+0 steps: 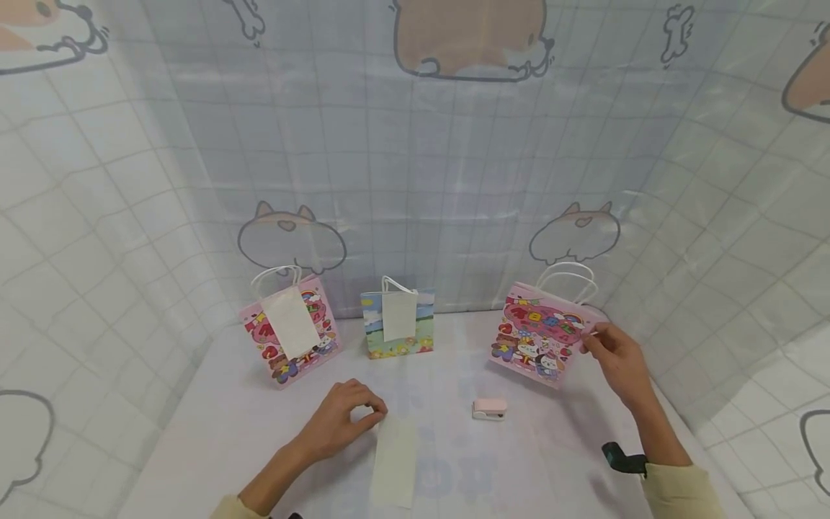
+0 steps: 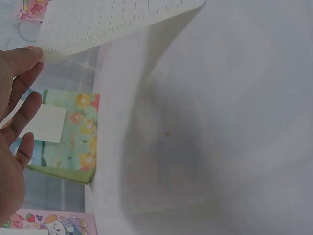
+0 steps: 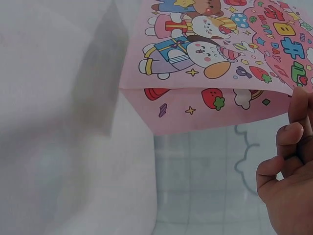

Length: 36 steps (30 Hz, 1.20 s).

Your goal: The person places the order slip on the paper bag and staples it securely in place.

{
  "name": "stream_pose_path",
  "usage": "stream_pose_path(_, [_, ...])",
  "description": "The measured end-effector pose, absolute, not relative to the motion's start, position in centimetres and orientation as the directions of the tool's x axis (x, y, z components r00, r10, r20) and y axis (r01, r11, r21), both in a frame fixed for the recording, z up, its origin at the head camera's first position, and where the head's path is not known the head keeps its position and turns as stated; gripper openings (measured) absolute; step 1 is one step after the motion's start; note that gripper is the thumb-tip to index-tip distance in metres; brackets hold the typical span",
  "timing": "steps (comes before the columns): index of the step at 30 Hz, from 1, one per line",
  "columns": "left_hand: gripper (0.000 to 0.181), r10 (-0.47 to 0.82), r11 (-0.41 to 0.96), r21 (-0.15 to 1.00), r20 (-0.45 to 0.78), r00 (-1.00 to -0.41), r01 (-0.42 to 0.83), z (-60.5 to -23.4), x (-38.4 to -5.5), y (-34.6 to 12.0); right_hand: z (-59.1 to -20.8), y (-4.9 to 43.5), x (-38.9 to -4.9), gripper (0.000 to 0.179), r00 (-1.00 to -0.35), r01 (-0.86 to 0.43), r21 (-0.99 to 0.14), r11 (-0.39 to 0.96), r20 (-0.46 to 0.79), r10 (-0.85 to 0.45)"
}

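Observation:
My left hand [image 1: 342, 418] pinches a corner of a long pale paper sheet [image 1: 395, 465] between thumb and index finger. Printed lines and small checkboxes show on that sheet [image 2: 98, 24] in the left wrist view, where its far edge lifts over the tabletop. At the right, my right hand [image 1: 619, 360] pinches the side edge of a pink cartoon gift bag [image 1: 534, 335] with white handles. The right wrist view shows the bag's folded side panel [image 3: 190, 105] and the fingers at its edge. A pink and white stapler [image 1: 489, 409] lies between the hands.
Another pink gift bag [image 1: 259, 331], with a white paper slip [image 1: 290, 324] on its front, stands at back left. A smaller landscape-print bag [image 1: 424, 324] with a similar slip [image 1: 399, 316] stands mid-back. Patterned cloth walls [image 1: 415, 180] surround the white table [image 1: 259, 404].

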<state>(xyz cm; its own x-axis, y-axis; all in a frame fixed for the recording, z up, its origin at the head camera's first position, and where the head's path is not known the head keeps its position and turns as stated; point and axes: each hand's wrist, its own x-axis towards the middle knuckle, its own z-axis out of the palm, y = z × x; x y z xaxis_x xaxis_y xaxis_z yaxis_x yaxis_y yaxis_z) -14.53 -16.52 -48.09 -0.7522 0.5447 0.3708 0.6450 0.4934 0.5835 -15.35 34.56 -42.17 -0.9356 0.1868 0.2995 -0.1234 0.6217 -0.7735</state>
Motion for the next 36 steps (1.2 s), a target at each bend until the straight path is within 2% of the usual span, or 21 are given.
stream_pose_path(5, [0.01,0.539,0.488,0.585,0.382,-0.751,0.648,-47.1,-14.5,-16.0,-41.5,33.3,-15.3,0.022,-0.933,-0.185,-0.775,0.604,0.332,0.14])
stream_pose_path(11, [0.009,0.535,0.456,0.565,0.443,-0.719,0.687,-46.1,-14.2,-15.1,-40.8,31.6,-15.1,0.02,-0.936,-0.246,-0.784,0.57,0.346,0.072])
stream_pose_path(16, [0.014,0.53,0.442,0.539,0.488,-0.694,0.717,-44.9,-13.7,-14.4,-40.4,30.2,-14.8,0.021,-0.947,-0.255,-0.804,0.537,0.319,0.029])
stream_pose_path(31, [0.01,0.491,0.418,0.476,0.598,-0.633,0.774,-41.6,-13.3,-12.3,-40.6,25.5,-15.4,0.015,-0.953,-0.293,-0.834,0.468,0.297,-0.068])
stream_pose_path(36, [0.013,0.464,0.416,0.426,0.66,-0.591,0.803,-41.0,-13.6,-11.5,-39.4,23.2,-14.9,0.013,-0.956,-0.288,-0.833,0.473,0.279,-0.091])
